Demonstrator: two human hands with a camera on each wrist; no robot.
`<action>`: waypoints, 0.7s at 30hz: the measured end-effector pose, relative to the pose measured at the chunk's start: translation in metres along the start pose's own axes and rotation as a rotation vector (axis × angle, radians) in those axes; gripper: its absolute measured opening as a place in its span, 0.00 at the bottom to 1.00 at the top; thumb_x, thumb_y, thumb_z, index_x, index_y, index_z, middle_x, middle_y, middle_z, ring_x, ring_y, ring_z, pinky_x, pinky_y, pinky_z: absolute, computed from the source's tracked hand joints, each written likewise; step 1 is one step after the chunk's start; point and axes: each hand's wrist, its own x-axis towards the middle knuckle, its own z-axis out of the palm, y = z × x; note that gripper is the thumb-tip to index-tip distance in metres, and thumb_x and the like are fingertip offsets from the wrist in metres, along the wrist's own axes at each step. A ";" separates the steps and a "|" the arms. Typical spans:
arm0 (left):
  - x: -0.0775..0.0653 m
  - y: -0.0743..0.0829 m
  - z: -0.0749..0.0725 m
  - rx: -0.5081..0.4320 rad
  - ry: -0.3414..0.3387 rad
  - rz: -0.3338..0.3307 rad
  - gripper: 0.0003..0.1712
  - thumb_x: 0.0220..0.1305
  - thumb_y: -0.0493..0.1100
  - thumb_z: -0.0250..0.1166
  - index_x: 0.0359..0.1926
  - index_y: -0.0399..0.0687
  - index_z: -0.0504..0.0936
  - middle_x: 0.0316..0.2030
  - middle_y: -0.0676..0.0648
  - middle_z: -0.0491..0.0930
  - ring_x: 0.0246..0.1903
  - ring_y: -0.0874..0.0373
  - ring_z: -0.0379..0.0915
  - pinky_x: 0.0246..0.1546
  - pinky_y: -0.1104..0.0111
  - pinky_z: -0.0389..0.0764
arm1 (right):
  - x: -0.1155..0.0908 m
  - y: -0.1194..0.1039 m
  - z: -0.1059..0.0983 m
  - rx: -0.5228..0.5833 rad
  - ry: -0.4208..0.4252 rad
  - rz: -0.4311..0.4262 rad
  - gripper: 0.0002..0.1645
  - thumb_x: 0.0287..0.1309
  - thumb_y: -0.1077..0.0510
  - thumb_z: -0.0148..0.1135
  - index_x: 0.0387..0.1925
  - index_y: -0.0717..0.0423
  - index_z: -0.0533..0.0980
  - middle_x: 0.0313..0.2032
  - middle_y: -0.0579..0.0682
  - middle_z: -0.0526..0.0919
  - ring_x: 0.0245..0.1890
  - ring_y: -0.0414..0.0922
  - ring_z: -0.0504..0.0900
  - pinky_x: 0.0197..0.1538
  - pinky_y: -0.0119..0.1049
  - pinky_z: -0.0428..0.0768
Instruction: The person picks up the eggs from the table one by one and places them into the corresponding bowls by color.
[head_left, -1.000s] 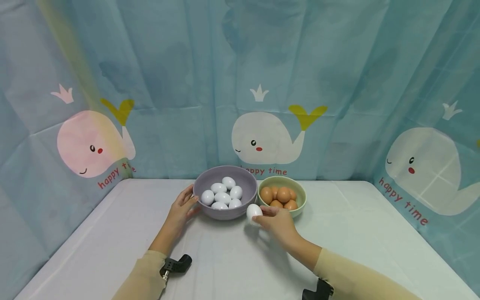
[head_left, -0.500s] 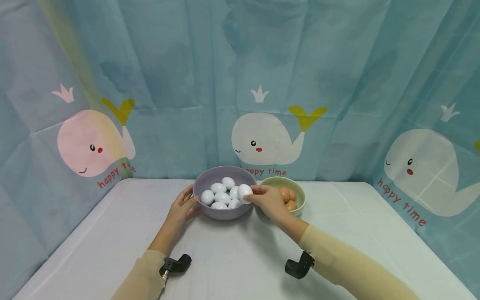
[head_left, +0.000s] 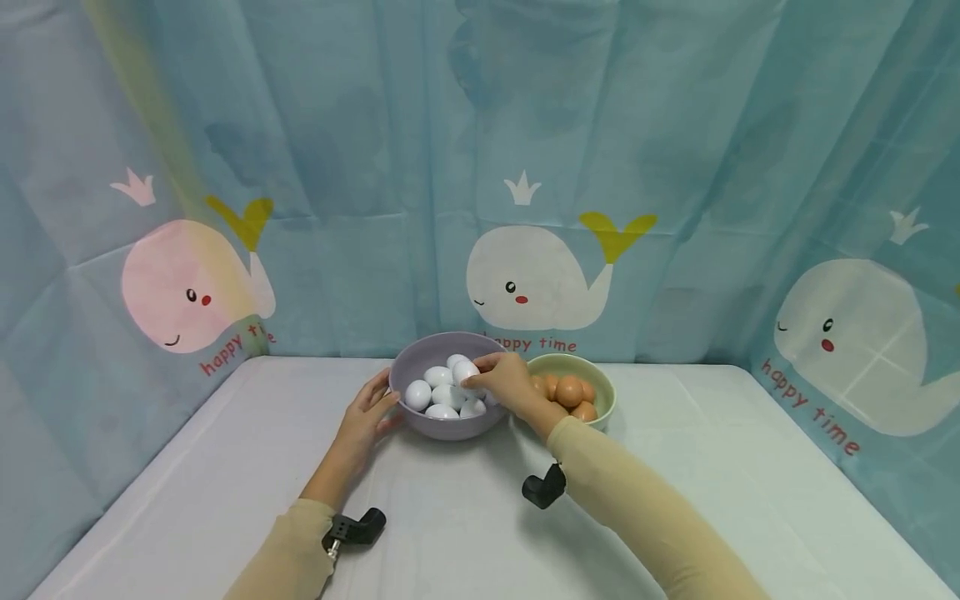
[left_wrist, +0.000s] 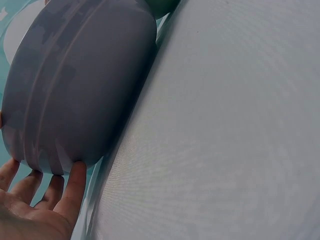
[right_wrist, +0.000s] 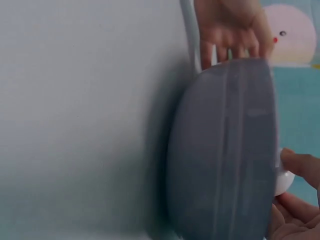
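A purple bowl [head_left: 450,427] stands at the back of the table with several white eggs [head_left: 417,395] inside. My right hand [head_left: 512,381] pinches a white egg [head_left: 465,372] between thumb and fingers, over the eggs in the bowl. In the right wrist view that egg [right_wrist: 284,182] shows just past the bowl's rim, partly hidden by the bowl. On the left side, my left hand [head_left: 363,419] touches the bowl's outer wall with spread fingertips, its thumb at the rim. The left wrist view shows these straight fingers [left_wrist: 72,192] against the wall.
Right beside the purple bowl is a smaller green bowl [head_left: 606,406] holding several brown eggs [head_left: 569,389], partly covered by my right wrist. A white cloth covers the table [head_left: 450,533]. Behind hangs a blue curtain [head_left: 360,275] with printed whales.
My right hand has carried the white egg up and leftward, from in front of the two bowls to over the purple bowl's middle. The left hand has stayed at the bowl.
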 end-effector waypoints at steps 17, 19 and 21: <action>0.001 0.001 -0.001 0.002 0.003 0.002 0.36 0.76 0.45 0.54 0.78 0.49 0.50 0.79 0.46 0.47 0.77 0.50 0.49 0.69 0.55 0.72 | 0.017 -0.001 0.022 -0.128 0.053 -0.009 0.26 0.48 0.58 0.77 0.51 0.61 0.83 0.47 0.55 0.88 0.50 0.49 0.85 0.54 0.41 0.84; 0.001 0.000 -0.001 0.001 -0.001 0.001 0.36 0.76 0.45 0.54 0.79 0.49 0.50 0.79 0.46 0.47 0.78 0.49 0.48 0.69 0.54 0.71 | 0.017 0.000 0.023 -0.144 0.058 -0.020 0.26 0.49 0.58 0.77 0.51 0.62 0.83 0.47 0.55 0.88 0.51 0.49 0.85 0.55 0.41 0.84; 0.000 -0.001 -0.001 -0.001 -0.002 -0.006 0.37 0.76 0.45 0.54 0.79 0.49 0.50 0.79 0.46 0.47 0.78 0.50 0.48 0.69 0.55 0.72 | 0.016 0.001 0.024 -0.149 0.056 -0.026 0.25 0.50 0.59 0.76 0.51 0.62 0.83 0.48 0.55 0.88 0.51 0.49 0.85 0.55 0.41 0.84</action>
